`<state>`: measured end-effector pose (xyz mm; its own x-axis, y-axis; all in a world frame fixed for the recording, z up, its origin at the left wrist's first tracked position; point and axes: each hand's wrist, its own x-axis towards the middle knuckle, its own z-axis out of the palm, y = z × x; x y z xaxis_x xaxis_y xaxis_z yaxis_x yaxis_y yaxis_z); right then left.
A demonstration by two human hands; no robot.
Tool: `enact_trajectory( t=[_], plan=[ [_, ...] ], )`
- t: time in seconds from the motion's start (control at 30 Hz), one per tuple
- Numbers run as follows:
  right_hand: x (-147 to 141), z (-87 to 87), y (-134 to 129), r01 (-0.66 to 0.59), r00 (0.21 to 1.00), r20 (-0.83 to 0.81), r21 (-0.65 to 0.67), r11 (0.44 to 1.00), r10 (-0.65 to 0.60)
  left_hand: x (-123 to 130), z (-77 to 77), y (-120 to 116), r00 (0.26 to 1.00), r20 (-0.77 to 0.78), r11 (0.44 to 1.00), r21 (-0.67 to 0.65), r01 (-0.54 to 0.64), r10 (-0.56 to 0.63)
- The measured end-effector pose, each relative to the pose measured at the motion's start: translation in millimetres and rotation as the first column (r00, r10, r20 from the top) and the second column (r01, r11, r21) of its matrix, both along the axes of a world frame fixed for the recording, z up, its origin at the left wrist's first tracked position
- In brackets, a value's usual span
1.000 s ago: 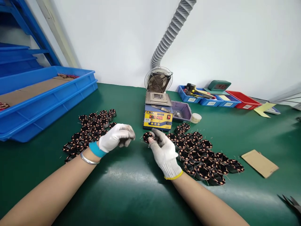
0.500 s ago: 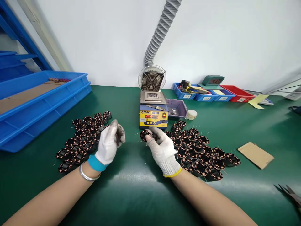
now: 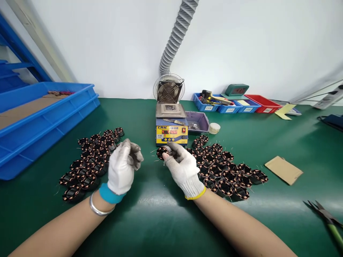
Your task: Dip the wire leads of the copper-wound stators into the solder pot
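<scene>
My right hand [image 3: 183, 166], in a white glove with grey fingertips, grips a small stator [image 3: 162, 152] between thumb and fingers. The stator is a dark ring with copper windings, and thin wire ends stick out to its left. It is held in front of the yellow and blue solder pot [image 3: 172, 134], whose red display is lit. My left hand [image 3: 124, 166], also gloved, hovers beside a cluster of stators [image 3: 89, 164]; its fingers are loosely curled with a gap to the thumb, and nothing shows in them. More stators [image 3: 225, 171] stand right of my right hand.
Blue crates [image 3: 48, 132] stand at the left. Behind the pot are a fan [image 3: 170, 92] and a grey duct [image 3: 177, 35]. A purple bin [image 3: 199, 121], small blue and red trays [image 3: 264, 103], cardboard [image 3: 284, 169] and pliers [image 3: 325, 214] lie to the right.
The whole view has shifted slightly left, so more shows at the right edge. Both hands keep nearly the same pose, and the stator stays in my right hand.
</scene>
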<state>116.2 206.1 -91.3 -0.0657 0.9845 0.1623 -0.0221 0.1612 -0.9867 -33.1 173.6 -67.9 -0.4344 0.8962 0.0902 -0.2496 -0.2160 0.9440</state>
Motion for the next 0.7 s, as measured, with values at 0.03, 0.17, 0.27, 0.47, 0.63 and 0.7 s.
enact_trajectory(
  t=[0.03,0.17,0.27,0.47,0.63,0.7],
  plan=[
    [2,1.5,1,0.001,1.000,0.007,0.008,1.000,-0.001,2,-7.3,2,1.000,-0.001,0.999,-0.028,0.021,-0.021],
    [14,16.7,24,0.030,0.991,0.127,0.084,0.996,-0.041,13,-35.1,9,0.973,-0.099,0.970,-0.149,0.195,-0.210],
    [26,44.7,68,0.081,0.932,0.329,0.210,0.974,-0.149,20,-44.8,11,0.914,-0.186,0.920,-0.233,0.315,-0.360],
    [26,105.9,163,0.094,0.324,0.848,0.412,0.906,-0.419,26,-52.3,14,0.801,-0.324,0.860,-0.281,0.426,-0.503],
    [6,108.0,192,0.001,0.077,0.929,0.364,0.932,-0.363,29,-48.5,8,0.582,-0.623,0.853,-0.378,0.360,-0.522],
    [2,103.4,195,-0.032,0.027,0.935,0.355,0.934,-0.354,29,-45.7,7,0.497,-0.695,0.854,-0.402,0.330,-0.520]
  ],
)
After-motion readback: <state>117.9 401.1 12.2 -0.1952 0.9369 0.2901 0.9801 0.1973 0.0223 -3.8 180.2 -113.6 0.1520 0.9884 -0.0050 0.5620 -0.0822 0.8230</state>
